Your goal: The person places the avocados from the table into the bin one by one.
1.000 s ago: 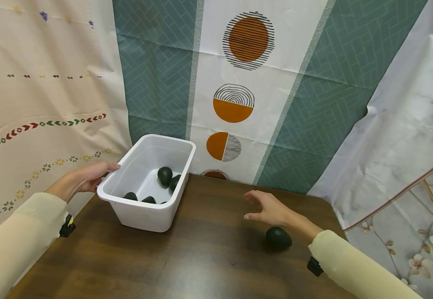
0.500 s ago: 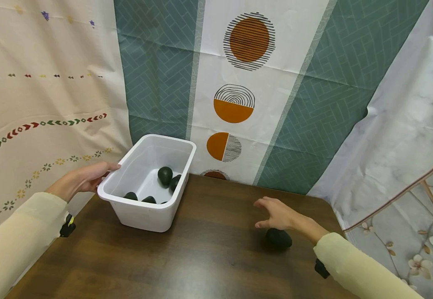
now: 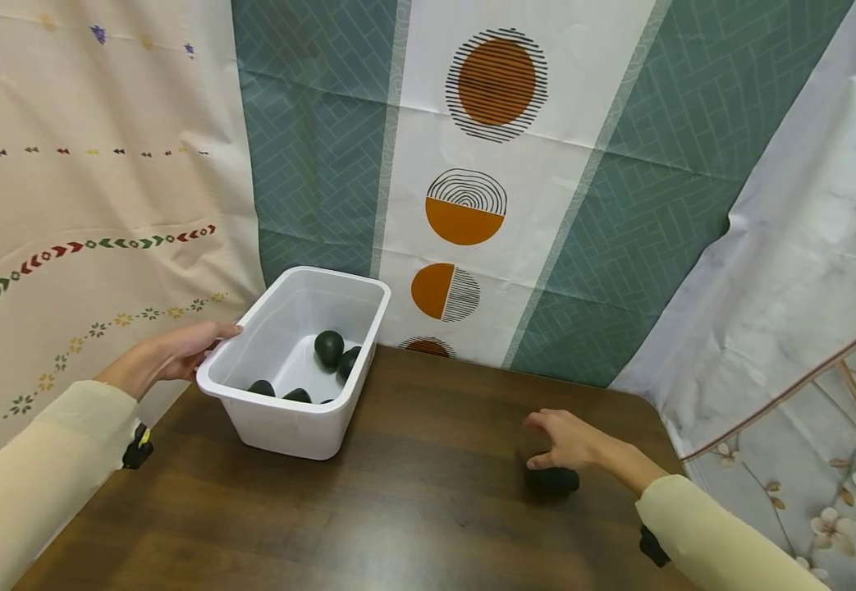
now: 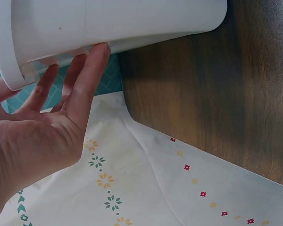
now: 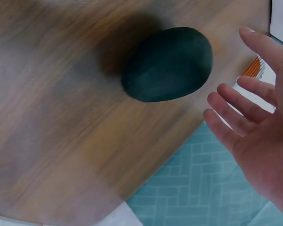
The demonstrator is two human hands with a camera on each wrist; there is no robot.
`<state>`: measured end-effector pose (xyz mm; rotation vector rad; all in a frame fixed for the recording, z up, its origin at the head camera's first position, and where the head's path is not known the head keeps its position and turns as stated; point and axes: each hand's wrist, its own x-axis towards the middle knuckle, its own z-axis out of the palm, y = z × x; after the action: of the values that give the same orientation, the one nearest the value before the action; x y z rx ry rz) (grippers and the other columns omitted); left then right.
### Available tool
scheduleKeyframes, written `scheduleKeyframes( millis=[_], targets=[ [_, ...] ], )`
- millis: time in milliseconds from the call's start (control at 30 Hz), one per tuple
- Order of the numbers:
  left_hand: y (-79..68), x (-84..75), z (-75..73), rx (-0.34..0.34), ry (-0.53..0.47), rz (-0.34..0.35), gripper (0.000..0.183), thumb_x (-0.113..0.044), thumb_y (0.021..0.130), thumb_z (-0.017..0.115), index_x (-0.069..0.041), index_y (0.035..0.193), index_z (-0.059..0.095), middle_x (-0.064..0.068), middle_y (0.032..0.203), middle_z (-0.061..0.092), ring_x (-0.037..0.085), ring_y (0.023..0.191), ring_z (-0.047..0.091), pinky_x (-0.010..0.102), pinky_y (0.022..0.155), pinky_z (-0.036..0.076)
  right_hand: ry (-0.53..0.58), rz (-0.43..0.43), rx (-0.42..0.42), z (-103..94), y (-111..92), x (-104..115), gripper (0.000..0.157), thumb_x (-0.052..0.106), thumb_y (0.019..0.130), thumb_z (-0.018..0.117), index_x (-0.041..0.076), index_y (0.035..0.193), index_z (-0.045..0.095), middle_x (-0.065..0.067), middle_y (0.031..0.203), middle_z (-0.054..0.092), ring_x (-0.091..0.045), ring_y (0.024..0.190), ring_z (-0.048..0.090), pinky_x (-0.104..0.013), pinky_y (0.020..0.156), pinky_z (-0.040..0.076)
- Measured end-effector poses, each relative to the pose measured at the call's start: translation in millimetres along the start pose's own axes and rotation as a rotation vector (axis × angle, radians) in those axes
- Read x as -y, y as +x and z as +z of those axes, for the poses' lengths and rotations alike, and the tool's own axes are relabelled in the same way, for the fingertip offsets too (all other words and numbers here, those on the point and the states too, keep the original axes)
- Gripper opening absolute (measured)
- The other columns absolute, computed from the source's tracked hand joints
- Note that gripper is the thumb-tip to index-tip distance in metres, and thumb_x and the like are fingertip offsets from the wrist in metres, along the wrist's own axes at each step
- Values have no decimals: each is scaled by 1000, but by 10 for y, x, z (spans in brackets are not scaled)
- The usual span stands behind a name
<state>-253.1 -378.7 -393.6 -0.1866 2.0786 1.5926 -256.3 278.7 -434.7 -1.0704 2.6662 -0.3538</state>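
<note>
A white plastic tub [image 3: 280,425] stands at the left of the table with several dark green avocados [image 3: 329,349] inside. My left hand [image 3: 185,346] holds its left rim, the thumb over the edge and the fingers [image 4: 82,96] against the outer wall. On the right, a single dark green avocado [image 3: 556,483] lies on the table, partly covered by my right hand [image 3: 571,442] in the head view. In the right wrist view, that hand's fingers are spread and loosely bent beside the avocado, with a gap between them. Nothing is in the right palm.
The brown wooden table [image 3: 398,509] has a rounded back right corner. Patterned cloths hang around it: a teal and white one [image 3: 309,164] behind, a cream one [image 3: 88,197] at left, a floral one [image 3: 826,328] at right. The tub stands close to the back cloth.
My right hand has moved rightward and toward me, down to the lone avocado, and now hides more of it. My left hand and the tub stay in place; the head view has shifted slightly.
</note>
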Motion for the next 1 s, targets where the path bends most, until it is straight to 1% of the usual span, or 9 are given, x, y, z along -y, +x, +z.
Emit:
scheduleKeyframes(
  millis=[167, 300, 400, 567, 733, 833, 1000],
  targets=[
    [1, -2, 7, 3, -3, 0, 62, -42, 113, 35, 7, 151, 28, 20, 129, 61, 30, 110, 67, 49, 88, 58, 28, 24, 18, 11, -101, -59, 64, 34, 85, 90, -5, 128, 64, -23, 123, 67, -39, 111, 67, -55, 95, 55],
    [3, -4, 12, 1, -4, 2, 62, -42, 113, 36, 7, 150, 29, 19, 127, 62, 30, 109, 68, 49, 88, 59, 44, 26, 26, 25, -160, -94, 61, 33, 84, 91, -4, 124, 66, -21, 120, 69, -37, 108, 67, -53, 92, 56],
    [8, -2, 18, 0, -8, -2, 63, -43, 113, 36, 6, 152, 28, 20, 129, 61, 30, 109, 68, 49, 88, 59, 49, 26, 26, 42, -177, -134, 57, 33, 82, 93, -1, 120, 67, -16, 115, 70, -32, 102, 67, -49, 89, 57],
    [6, 6, 8, -6, 2, -4, 65, -43, 113, 35, 6, 155, 24, 23, 133, 58, 30, 109, 67, 50, 88, 59, 53, 41, 39, 62, -197, -175, 55, 33, 79, 94, 3, 117, 67, -9, 108, 69, -24, 95, 65, -42, 83, 56],
    [-1, 2, 9, -12, 14, -3, 65, -43, 113, 35, 7, 154, 25, 22, 133, 59, 29, 108, 67, 49, 88, 59, 51, 60, 60, 94, -229, -193, 54, 30, 80, 94, 2, 118, 67, -7, 108, 69, -23, 96, 64, -40, 81, 55],
    [-5, -2, 11, -12, 18, -2, 65, -43, 113, 35, 7, 154, 25, 23, 133, 59, 29, 108, 67, 49, 88, 59, 45, 65, 57, 119, -235, -211, 54, 29, 80, 93, 2, 118, 67, -6, 108, 68, -23, 96, 64, -39, 80, 55],
    [-6, 0, 13, -13, 17, 4, 66, -43, 113, 35, 7, 154, 25, 24, 134, 59, 30, 109, 68, 49, 88, 59, 36, 81, 57, 152, -218, -229, 50, 25, 81, 93, 2, 119, 68, -7, 110, 68, -25, 98, 64, -41, 82, 57]
  ],
)
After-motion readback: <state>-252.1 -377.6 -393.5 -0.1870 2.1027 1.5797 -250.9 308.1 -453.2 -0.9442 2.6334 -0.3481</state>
